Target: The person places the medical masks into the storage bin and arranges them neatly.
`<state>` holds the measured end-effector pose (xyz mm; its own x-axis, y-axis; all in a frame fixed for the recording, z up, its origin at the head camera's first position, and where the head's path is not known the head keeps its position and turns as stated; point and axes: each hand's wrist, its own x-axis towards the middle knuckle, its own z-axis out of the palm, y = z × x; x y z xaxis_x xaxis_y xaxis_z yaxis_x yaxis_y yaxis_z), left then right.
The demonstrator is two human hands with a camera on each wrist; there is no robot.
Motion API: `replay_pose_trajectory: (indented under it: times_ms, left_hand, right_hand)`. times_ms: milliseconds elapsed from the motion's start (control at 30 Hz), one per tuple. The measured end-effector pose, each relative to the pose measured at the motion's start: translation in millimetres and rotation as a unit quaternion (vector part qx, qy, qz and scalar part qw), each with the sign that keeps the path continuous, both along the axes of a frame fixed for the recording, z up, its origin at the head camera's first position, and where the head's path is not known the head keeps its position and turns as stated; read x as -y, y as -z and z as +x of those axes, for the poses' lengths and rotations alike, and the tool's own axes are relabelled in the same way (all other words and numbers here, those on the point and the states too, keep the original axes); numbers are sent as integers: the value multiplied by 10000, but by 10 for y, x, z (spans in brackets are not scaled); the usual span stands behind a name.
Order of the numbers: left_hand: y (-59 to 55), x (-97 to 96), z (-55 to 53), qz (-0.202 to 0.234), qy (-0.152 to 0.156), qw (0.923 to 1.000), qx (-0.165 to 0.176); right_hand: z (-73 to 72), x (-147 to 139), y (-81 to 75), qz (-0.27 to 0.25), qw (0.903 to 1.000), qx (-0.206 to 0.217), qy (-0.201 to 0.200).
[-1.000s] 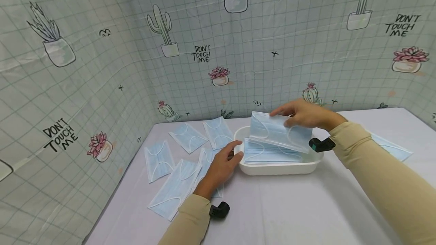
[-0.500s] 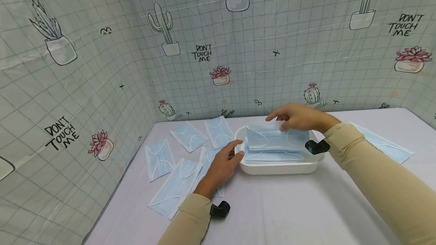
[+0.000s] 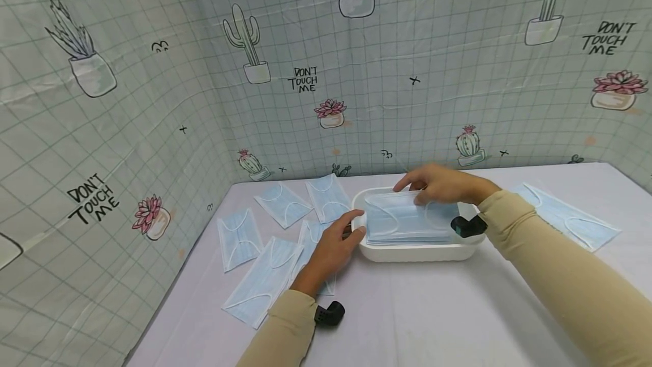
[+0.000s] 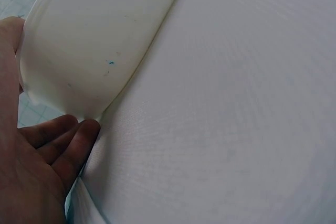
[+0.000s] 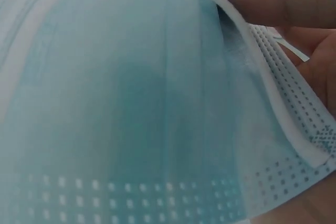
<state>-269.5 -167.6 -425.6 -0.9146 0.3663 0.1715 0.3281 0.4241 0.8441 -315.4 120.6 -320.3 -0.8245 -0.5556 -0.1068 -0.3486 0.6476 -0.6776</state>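
Observation:
My right hand pinches the far edge of a pale blue face mask between thumb and fingers. That mask lies over a stack of masks in a white plastic tray. In the right wrist view the held mask fills most of the picture, its ear loop and pleats close to the camera. My left hand holds the tray's left end. From the left wrist, the thumb shows at the rim and the fingertips touch the low outer wall of the tray.
Several loose masks lie spread on the white tabletop left of the tray, one partly under my left hand. Another mask lies at the right, partly behind my right sleeve. A patterned cloth hangs behind the table.
My right hand has lowered the mask from a raised, tilted position down flat over the stack in the tray, moving slightly left. The left hand has stayed at the tray's end.

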Motion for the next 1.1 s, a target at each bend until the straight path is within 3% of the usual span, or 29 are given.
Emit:
replay_pose_trajectory:
  times_ms: [200,767,1100]
  left_hand:
    - [-8,4,8,6,5,10000,-26]
    - [18,9,-16,6,47,10000,-63]
    - [-5,8,3,26,29,10000,-49]
  right_hand:
    - [-39,66,100,255,9996,-92,-74]
    - [-100,71,257,371,9981,-104,479]
    - [-128,78,329,503,9964,-378,560]
